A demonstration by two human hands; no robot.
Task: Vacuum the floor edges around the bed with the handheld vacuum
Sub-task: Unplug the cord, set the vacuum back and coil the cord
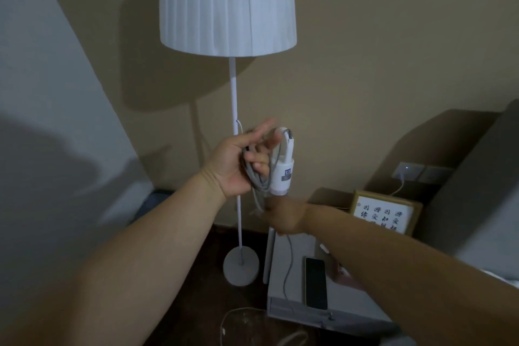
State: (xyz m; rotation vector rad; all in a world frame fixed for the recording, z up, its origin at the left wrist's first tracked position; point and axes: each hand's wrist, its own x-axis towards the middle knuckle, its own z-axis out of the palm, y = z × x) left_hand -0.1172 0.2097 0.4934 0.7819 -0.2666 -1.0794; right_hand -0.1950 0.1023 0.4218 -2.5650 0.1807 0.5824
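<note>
My left hand (238, 161) is raised in front of the lamp pole and holds a small white handheld vacuum (282, 168) together with loops of its grey cord (254, 174). The fingers curl round the coiled cord and the device stands upright against them. Just below it my right hand (283, 215) is blurred and grips the grey cord that hangs down toward the nightstand. The bed (477, 205) shows only as a grey upholstered edge at the right.
A white floor lamp (228, 2) with a round base (241, 265) stands on the dark floor. The grey nightstand (292, 314) carries a phone (316, 282) and a framed calligraphy sign (384, 212). A wall socket (407, 171) has a plug in it. A white cable (233, 317) lies on the floor.
</note>
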